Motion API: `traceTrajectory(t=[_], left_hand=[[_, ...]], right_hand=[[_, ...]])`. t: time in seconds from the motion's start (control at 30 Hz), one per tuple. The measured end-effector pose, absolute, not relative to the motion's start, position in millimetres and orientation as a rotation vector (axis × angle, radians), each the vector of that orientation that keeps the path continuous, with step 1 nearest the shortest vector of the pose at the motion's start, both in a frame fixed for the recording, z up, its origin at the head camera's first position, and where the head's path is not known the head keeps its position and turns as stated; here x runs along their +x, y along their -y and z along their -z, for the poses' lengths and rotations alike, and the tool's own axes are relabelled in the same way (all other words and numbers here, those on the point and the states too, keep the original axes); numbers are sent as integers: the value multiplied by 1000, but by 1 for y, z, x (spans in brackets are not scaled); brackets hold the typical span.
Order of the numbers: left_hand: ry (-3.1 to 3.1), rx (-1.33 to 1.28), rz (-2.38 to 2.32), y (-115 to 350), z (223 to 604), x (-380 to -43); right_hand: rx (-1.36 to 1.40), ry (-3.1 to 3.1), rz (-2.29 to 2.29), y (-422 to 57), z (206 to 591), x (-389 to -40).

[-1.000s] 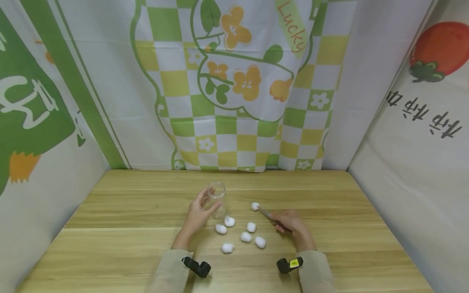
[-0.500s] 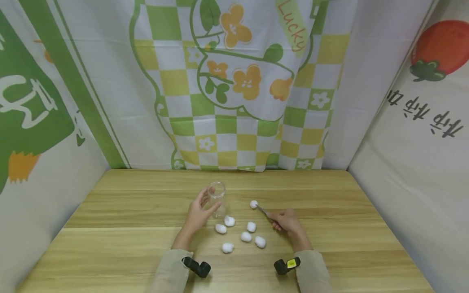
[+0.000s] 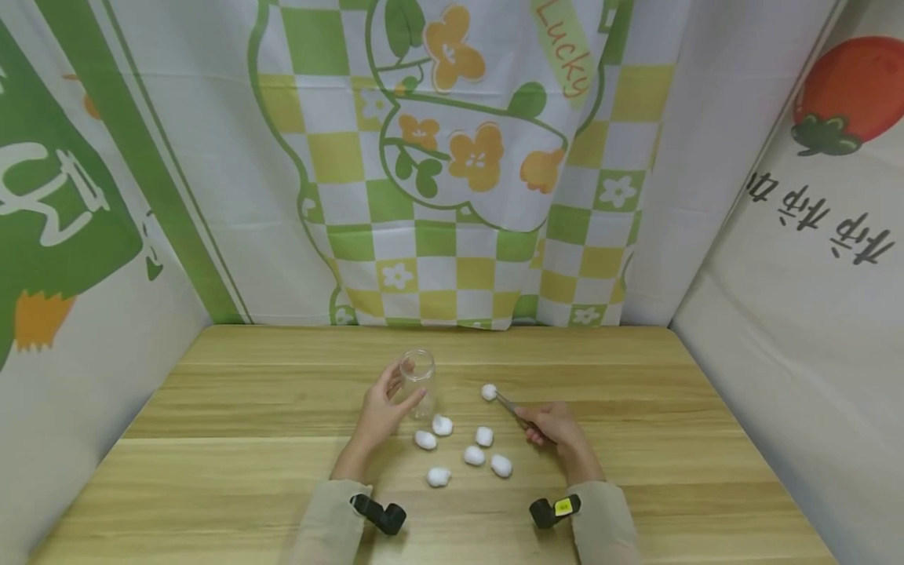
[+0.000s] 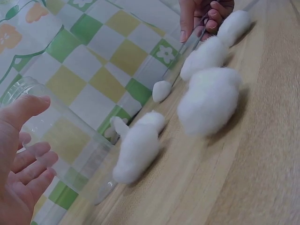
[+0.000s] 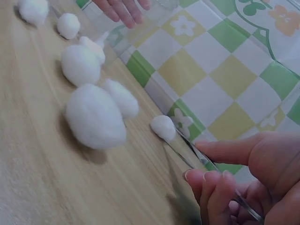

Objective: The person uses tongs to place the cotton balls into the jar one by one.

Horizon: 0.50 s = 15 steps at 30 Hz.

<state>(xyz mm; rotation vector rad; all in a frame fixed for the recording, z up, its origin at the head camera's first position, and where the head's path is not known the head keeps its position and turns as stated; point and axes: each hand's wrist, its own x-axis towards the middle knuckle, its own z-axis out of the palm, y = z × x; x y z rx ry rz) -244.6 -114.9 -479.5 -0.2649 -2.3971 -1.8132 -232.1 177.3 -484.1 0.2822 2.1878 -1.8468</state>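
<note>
My left hand [image 3: 383,406] holds an upright clear glass jar [image 3: 418,386], thumb on one side and fingers on the other. Through its walls I see no cotton inside. In my right hand [image 3: 554,428] is a pair of metal tweezers [image 5: 211,161], pinched between thumb and fingers. Their tips sit on either side of one cotton ball [image 5: 163,128], to the right of the jar. Whether that ball touches the table, I cannot tell. Several other cotton balls [image 3: 474,456] lie loose between the two hands, one [image 3: 442,426] close to the jar's base.
A wooden table [image 3: 247,439] carries everything. Behind it hangs a checked green and yellow curtain [image 3: 452,267], with printed cloth at both sides. Black wrist cameras [image 3: 381,515] sit at both sleeves.
My right hand has shifted slightly left and away, bringing the tweezers and the cotton ball at their tips with it. The left hand and jar stay where they were.
</note>
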Motion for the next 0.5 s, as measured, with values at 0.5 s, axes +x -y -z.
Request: traceTrajectory(t=[0.5], left_hand=[[2406,-241,1852,115,480,-246]], right_hand=[[390,-2296,1806,-159,491,-237]])
